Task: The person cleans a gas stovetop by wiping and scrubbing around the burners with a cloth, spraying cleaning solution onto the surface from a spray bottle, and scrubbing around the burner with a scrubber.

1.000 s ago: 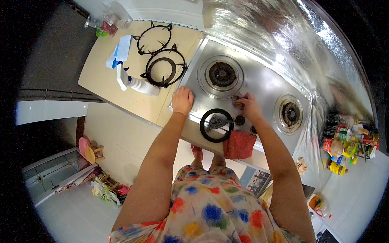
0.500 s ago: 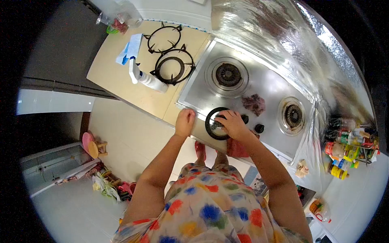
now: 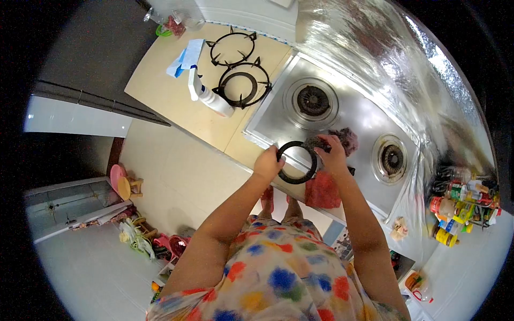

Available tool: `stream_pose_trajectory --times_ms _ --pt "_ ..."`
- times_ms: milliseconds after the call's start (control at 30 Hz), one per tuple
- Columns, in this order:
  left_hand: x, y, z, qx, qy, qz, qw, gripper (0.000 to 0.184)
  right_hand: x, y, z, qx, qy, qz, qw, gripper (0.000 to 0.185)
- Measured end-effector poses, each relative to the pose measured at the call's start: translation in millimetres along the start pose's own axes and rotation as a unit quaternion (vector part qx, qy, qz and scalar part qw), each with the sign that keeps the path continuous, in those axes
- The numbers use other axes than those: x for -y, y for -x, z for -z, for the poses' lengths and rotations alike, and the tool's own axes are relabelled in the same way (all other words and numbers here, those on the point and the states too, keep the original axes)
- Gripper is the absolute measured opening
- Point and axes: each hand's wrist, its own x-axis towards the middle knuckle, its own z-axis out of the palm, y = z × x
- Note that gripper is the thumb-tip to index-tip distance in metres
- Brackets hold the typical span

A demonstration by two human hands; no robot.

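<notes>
My left hand (image 3: 269,163) has its fingers closed on the left side of a black burner ring (image 3: 311,174) near the front edge of the stove. My right hand (image 3: 333,153), just right of the ring, grips a dark grey steel wool scrubber (image 3: 310,143). Under my right wrist, a red cloth (image 3: 323,192) hangs over the stove's front edge. A wet purple-brown rag (image 3: 350,140) lies on the steel cooktop (image 3: 356,115) behind that hand and is partly hidden by it.
Two burners (image 3: 313,100) (image 3: 392,157) sit bare of grates. On the left counter (image 3: 206,128) are black pan supports (image 3: 213,53), a white spray bottle (image 3: 214,101) and a blue-and-white packet (image 3: 187,58). Crinkled foil (image 3: 353,37) lines the wall. Bottles and jars (image 3: 444,206) stand at the right.
My left hand has moved right and taken hold of the ring. My right hand, with the scrubber, has shifted from inside the ring to its right side. The view has shifted slightly.
</notes>
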Motion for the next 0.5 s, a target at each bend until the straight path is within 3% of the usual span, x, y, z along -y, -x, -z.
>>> stream_pose_trajectory --times_ms 133,267,367,500 --pt "25.9 5.2 22.1 -0.067 -0.012 -0.005 0.998 0.038 -10.9 -3.9 -3.8 -0.022 -0.017 -0.027 0.999 0.045" --pt "86.9 6.8 53.4 -0.118 -0.02 0.06 0.991 0.036 -18.4 -10.3 -16.1 -0.019 -0.005 0.001 1.0 0.045" --pt "110.4 15.5 88.4 -0.151 -0.064 0.115 0.98 0.033 26.4 -14.4 -21.5 -0.017 0.062 -0.028 0.998 0.041" --pt "148.1 10.6 100.5 -0.208 -0.093 0.147 0.963 0.036 20.6 -22.4 -40.0 0.078 0.146 0.04 0.985 0.035"
